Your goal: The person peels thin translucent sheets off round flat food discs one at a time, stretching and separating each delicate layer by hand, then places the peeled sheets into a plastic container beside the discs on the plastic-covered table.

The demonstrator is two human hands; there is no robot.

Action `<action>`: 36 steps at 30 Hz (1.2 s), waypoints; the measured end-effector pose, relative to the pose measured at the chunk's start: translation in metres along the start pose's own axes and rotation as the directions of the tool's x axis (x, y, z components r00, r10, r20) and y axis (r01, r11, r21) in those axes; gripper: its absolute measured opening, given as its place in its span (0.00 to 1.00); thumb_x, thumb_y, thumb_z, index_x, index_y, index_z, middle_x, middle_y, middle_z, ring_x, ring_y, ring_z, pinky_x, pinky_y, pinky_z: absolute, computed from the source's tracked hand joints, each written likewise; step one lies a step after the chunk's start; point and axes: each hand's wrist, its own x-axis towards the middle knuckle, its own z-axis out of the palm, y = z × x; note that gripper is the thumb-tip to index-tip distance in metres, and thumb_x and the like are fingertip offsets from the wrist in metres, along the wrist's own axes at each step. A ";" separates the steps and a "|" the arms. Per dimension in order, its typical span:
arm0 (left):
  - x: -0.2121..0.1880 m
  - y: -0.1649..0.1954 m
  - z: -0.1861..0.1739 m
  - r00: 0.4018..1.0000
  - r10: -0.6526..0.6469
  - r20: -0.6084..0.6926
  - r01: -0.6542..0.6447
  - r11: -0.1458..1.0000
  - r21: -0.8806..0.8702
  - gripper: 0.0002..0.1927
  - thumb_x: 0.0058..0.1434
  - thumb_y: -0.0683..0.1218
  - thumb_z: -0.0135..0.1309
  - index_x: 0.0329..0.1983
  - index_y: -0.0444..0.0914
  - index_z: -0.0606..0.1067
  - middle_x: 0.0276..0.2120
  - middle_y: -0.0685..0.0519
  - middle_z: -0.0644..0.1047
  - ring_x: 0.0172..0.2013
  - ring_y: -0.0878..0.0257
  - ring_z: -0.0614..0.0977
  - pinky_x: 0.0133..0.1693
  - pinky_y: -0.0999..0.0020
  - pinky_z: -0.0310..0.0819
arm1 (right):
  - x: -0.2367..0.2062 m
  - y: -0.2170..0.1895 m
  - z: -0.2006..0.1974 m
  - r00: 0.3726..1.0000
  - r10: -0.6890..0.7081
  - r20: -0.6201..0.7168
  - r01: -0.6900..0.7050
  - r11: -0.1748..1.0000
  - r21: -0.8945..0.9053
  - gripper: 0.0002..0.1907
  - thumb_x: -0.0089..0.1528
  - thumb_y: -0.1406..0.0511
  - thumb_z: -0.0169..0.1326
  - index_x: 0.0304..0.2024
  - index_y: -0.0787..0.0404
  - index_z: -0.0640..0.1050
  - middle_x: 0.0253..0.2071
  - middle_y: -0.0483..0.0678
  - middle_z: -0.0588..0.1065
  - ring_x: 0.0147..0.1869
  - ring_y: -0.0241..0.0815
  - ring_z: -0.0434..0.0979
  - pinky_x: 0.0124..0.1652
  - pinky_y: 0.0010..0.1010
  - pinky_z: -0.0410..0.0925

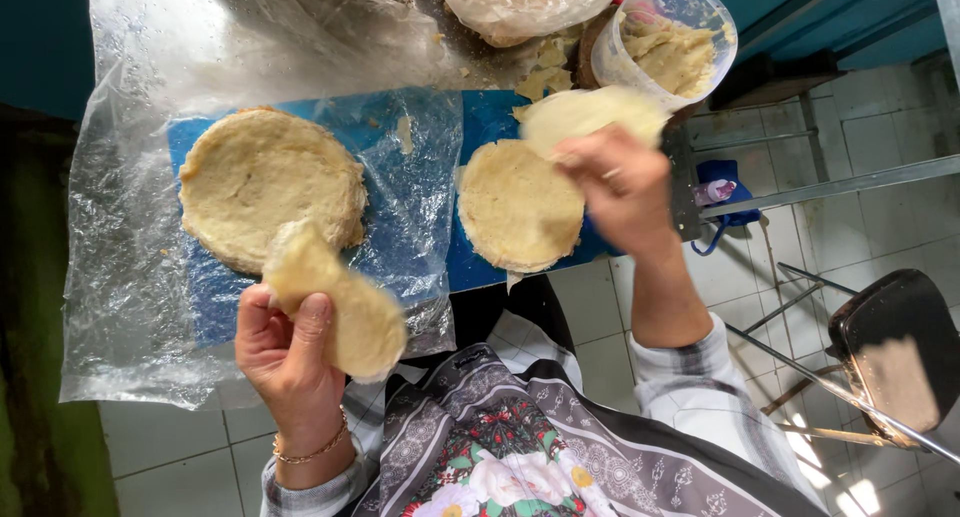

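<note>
My left hand grips a thin round dough wrapper, folded and drooping, just in front of a tall stack of wrappers on clear plastic. My right hand holds another thin wrapper by its edge, lifted above a smaller stack of wrappers. Both stacks rest on a blue board in front of me.
A clear plastic sheet covers the left of the board. A clear tub with dough scraps and a plastic bag stand at the back. To the right are a tiled floor, a dark stool and a blue bag.
</note>
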 end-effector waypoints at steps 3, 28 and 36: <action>0.002 -0.004 0.001 0.999 -0.030 0.023 0.029 0.999 0.016 0.08 0.70 0.34 0.56 0.49 0.36 0.72 0.46 0.52 0.79 0.46 0.69 0.79 0.53 0.72 0.75 | -0.009 -0.026 0.029 0.989 -0.092 0.117 0.119 0.961 -0.251 0.13 0.58 0.72 0.63 0.45 0.56 0.82 0.36 0.48 0.75 0.37 0.45 0.78 0.36 0.34 0.71; 0.009 -0.038 0.062 0.908 -0.296 0.295 0.248 0.950 0.190 0.08 0.71 0.39 0.55 0.51 0.35 0.73 0.42 0.58 0.77 0.42 0.74 0.76 0.44 0.77 0.73 | -0.049 -0.079 0.050 0.991 -0.033 0.127 -0.011 0.945 0.327 0.19 0.58 0.65 0.68 0.49 0.59 0.77 0.48 0.50 0.75 0.50 0.42 0.76 0.46 0.29 0.71; -0.004 -0.054 0.039 0.823 -0.449 0.348 0.531 0.826 -0.188 0.12 0.69 0.40 0.56 0.54 0.35 0.74 0.47 0.52 0.77 0.46 0.67 0.79 0.48 0.71 0.75 | -0.058 -0.074 0.085 0.947 0.303 0.107 -0.286 0.642 0.712 0.11 0.63 0.72 0.65 0.45 0.64 0.77 0.48 0.47 0.72 0.49 0.36 0.75 0.47 0.24 0.72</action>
